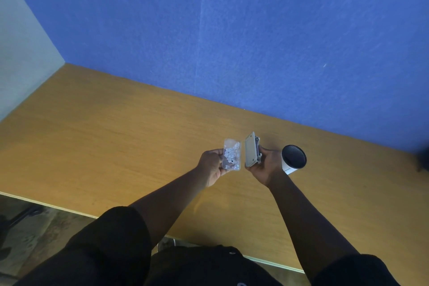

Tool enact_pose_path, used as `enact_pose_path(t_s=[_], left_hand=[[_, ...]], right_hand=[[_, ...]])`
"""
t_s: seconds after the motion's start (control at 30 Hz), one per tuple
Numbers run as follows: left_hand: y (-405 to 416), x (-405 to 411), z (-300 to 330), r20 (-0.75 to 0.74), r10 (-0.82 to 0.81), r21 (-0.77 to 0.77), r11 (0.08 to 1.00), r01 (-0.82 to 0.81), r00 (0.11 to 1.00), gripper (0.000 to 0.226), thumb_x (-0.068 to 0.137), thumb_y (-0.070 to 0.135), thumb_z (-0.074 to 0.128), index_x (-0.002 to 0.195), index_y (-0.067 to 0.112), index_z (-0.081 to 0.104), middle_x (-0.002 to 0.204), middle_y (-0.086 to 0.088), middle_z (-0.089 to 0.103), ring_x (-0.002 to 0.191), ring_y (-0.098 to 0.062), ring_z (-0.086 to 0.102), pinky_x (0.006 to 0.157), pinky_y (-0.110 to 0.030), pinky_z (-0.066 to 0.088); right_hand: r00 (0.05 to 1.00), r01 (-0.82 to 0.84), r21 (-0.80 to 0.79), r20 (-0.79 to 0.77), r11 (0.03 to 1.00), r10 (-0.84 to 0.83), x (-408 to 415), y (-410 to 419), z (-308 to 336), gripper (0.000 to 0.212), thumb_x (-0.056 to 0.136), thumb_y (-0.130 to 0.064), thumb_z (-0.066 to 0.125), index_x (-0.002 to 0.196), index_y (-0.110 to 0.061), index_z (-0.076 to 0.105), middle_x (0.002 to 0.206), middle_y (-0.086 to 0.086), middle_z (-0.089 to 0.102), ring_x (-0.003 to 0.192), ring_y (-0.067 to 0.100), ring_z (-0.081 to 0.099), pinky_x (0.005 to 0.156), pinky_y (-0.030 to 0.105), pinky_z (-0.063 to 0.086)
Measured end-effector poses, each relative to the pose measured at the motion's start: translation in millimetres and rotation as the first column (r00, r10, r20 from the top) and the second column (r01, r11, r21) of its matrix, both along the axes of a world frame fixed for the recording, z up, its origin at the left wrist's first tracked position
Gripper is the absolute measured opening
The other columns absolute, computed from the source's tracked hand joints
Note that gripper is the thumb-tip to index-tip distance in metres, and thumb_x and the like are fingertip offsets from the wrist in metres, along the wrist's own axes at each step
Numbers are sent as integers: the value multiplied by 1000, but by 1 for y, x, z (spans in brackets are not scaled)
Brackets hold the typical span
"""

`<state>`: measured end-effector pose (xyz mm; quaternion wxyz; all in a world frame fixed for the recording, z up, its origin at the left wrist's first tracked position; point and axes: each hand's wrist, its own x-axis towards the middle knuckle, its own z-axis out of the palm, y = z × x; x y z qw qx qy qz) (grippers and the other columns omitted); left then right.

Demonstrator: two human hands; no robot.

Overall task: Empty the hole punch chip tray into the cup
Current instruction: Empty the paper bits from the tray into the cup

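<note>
My left hand (pixel 210 167) holds a clear plastic chip tray (pixel 231 154), open side up, with several white paper chips lying in it. The grey metal hole punch (pixel 252 149) is gripped in my right hand (pixel 267 166) and tilted on its side, its flat underside facing the tray. Tray and punch are apart, a narrow gap between them, both held above the wooden table (pixel 116 146). Just right of my right hand stands a white paper cup (pixel 293 158) with a dark inside, its mouth open to the camera.
A blue partition wall (pixel 255 42) runs along the table's far edge, and a pale wall (pixel 21 53) closes the left side. A dark object (pixel 423 158) shows at the right frame edge. The table's near edge (pixel 58 208) runs below my forearms, with floor beyond.
</note>
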<state>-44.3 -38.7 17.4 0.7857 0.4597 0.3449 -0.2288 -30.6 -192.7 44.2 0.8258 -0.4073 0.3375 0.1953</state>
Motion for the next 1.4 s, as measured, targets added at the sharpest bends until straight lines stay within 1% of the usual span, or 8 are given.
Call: enact_pose_path(t_s=[0.33,0.4,0.47,0.53,0.73,1.03,1.17,1.4], left_hand=[[14,6,-4,-6,27,71,997,-26,1000,38,98,-9,32,124,-2,58,128,-26,61,114,-38,62,81,-41,54],[18,9,-4,-11,34,88,996,-33,999,37,98,-8,32,124,-2,58,128,-26,61,112,-36,63,81,-41,54],[20,12,-5,-4,39,97,994,-39,999,38,98,-8,31,125,-3,57,127,-26,61,108,-35,62,82,-41,53],[21,16,-6,-4,38,107,994,-37,999,38,98,-8,31,124,-3,58,122,-24,62,105,-34,62,82,-42,53],[18,28,-3,-16,41,109,993,-39,999,39,95,-11,33,122,-3,60,112,-23,64,100,-34,64,72,-37,57],[15,39,-6,-40,15,111,994,-10,999,40,96,-10,31,127,-4,56,122,-24,63,111,-37,63,77,-39,57],[19,44,-7,-31,-15,110,994,18,999,41,96,-11,31,129,-5,54,124,-26,61,105,-34,61,85,-45,52],[23,41,-5,-33,-47,104,993,50,998,40,97,-10,31,127,-4,56,113,-20,63,103,-32,61,74,-36,54]], right_hand=[[995,-99,-266,-12,959,99,9,-9,-30,18,99,-14,47,103,-6,62,82,5,57,68,17,53,60,31,43],[964,-238,-511,-24,826,263,13,-9,-38,15,97,-10,49,88,-11,61,81,1,55,68,13,52,62,27,45],[896,-365,-739,-113,566,430,16,-7,-44,25,95,-11,50,72,-19,53,73,-3,51,62,9,48,59,23,42],[844,-408,-812,-161,418,511,18,-5,-55,24,94,-11,48,71,-15,55,70,3,53,57,11,47,52,26,39],[788,-446,-855,-236,264,569,26,3,-83,26,92,-11,49,98,4,69,83,13,64,60,18,56,44,20,36],[768,-495,-845,-317,203,556,34,10,-104,28,90,-16,53,100,6,68,97,21,71,77,29,65,58,31,47],[745,-486,-867,-347,107,571,32,12,-105,32,93,-19,52,105,6,69,104,22,71,86,30,66,62,23,37],[743,-485,-872,-370,67,558,24,13,-101,31,94,-22,53,104,1,70,102,18,71,73,20,54,54,23,34]])
